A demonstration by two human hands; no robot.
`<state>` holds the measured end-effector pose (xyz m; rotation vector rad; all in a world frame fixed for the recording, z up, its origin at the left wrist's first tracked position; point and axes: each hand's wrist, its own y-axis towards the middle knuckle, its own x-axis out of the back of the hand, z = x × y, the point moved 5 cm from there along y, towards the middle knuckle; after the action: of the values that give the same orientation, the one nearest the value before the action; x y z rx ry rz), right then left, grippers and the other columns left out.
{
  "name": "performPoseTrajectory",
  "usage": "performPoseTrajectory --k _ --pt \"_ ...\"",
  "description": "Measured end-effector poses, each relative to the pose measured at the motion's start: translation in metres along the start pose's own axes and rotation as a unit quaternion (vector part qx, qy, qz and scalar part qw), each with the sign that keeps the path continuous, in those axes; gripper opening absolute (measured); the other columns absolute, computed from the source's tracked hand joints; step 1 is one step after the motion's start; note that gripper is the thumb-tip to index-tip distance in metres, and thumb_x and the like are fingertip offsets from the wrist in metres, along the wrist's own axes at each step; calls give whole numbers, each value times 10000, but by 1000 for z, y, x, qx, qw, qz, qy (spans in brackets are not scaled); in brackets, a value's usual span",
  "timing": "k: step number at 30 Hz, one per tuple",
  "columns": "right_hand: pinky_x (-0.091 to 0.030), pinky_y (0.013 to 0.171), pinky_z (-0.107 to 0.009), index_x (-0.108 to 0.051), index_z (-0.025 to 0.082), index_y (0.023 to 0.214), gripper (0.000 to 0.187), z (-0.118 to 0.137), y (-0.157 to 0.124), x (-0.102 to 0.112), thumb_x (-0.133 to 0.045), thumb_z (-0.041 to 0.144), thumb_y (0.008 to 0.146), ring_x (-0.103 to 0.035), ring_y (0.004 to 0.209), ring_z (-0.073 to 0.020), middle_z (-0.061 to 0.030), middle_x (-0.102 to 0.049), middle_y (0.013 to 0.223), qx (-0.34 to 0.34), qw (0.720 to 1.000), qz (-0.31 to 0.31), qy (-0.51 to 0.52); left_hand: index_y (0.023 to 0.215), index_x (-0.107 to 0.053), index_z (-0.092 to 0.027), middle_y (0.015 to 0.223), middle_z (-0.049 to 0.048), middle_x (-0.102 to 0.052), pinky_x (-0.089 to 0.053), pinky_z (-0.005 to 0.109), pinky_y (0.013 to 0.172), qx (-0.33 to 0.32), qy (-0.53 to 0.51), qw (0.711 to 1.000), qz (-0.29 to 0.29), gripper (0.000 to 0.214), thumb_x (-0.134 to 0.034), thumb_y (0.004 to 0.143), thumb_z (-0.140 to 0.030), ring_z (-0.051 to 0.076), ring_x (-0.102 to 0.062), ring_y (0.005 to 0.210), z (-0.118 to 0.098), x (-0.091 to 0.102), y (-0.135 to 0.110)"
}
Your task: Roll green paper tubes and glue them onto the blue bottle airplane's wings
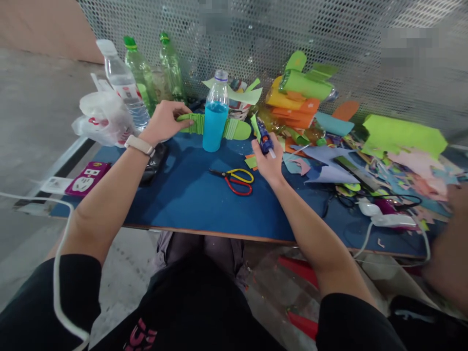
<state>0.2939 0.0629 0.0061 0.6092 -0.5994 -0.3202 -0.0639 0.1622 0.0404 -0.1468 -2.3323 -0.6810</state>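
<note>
My left hand (164, 122) rests with curled fingers on the left end of a green foam strip (195, 123) that lies across the blue table top (183, 190) behind a plastic bottle wrapped in blue foam (215, 119). The strip's rounded right end (241, 130) shows on the bottle's other side. My right hand (268, 161) is closed round a blue glue gun (263, 139), nozzle pointing up and left. Red and yellow scissors (236, 180) lie between my arms.
Three clear bottles (142, 73) and a white plastic bag (104, 117) stand at the back left. A purple power strip (87, 178) sits at the left edge. Foam craft pieces and scraps (383, 156) crowd the right side. A perforated metal screen (256, 39) backs the table.
</note>
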Motion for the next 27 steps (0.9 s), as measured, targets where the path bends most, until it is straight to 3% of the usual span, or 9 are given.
performPoseTrajectory --k 6,15,21,27 --pt "-556 720 -458 -449 296 863 715 -3 -2 -3 -519 1001 962 -507 658 -214 16 -467 718 -5 1000 12 -9 874 -771 -207 756 -8 -660 -422 367 698 30 -11 999 -38 422 -822 857 -625 154 -420 754 1 -6 -12" --pt "-613 884 -549 -498 294 882 673 -9 -4 -7 -567 957 978 -596 785 -257 -16 -542 809 -10 1000 12 3 827 -728 -234 753 -1 -622 -408 389 666 30 -66 994 -78 328 -815 815 -550 164 -457 725 10 -18 -19" --pt "-580 820 -512 -489 297 879 648 -11 -5 -8 -589 927 990 -569 747 -242 -2 -530 792 -2 1000 12 12 978 -770 -211 849 -38 -708 -475 367 760 29 -28 997 -65 331 -805 803 -489 134 -504 794 7 -16 -22" --pt "-537 724 -465 -444 303 870 697 -8 -7 -10 -559 985 959 -525 688 -229 6 -499 757 -27 999 21 18 1037 -778 -271 999 12 -803 -550 462 873 43 -8 996 -71 365 -799 789 -538 231 -654 946 4 -16 -26"
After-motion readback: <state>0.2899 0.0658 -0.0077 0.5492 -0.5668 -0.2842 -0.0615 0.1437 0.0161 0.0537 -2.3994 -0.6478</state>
